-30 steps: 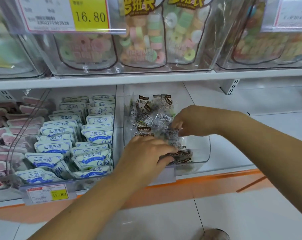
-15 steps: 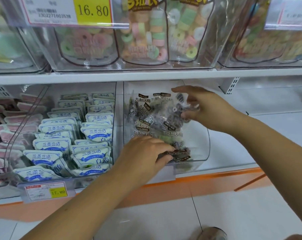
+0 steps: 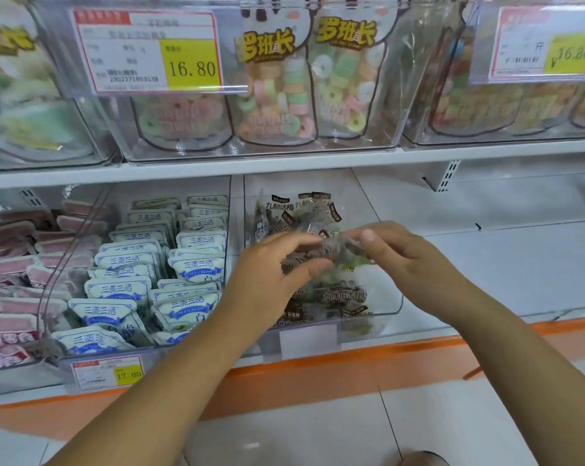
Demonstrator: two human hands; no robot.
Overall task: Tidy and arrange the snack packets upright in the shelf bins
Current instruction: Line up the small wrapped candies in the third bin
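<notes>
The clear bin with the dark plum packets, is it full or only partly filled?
Partly filled. In the clear bin the plum packets crowd its left side; the right part shows bare plastic.

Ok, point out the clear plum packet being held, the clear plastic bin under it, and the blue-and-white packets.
Clear plum packet (image 3: 331, 253): head view, crinkled middle.
Clear plastic bin (image 3: 390, 306): head view, right wall.
Blue-and-white packets (image 3: 119, 290): head view, front label.

Upper price tag (image 3: 146, 52) reads 16.80, lower price tag (image 3: 108, 373) 17.80, blue-white packets (image 3: 197, 265) 三蒸三晒

bins (image 3: 390, 306): clear glossy plastic | snack packets (image 3: 343, 294): shiny crinkled film | shelf (image 3: 519, 264): smooth matt white
</notes>
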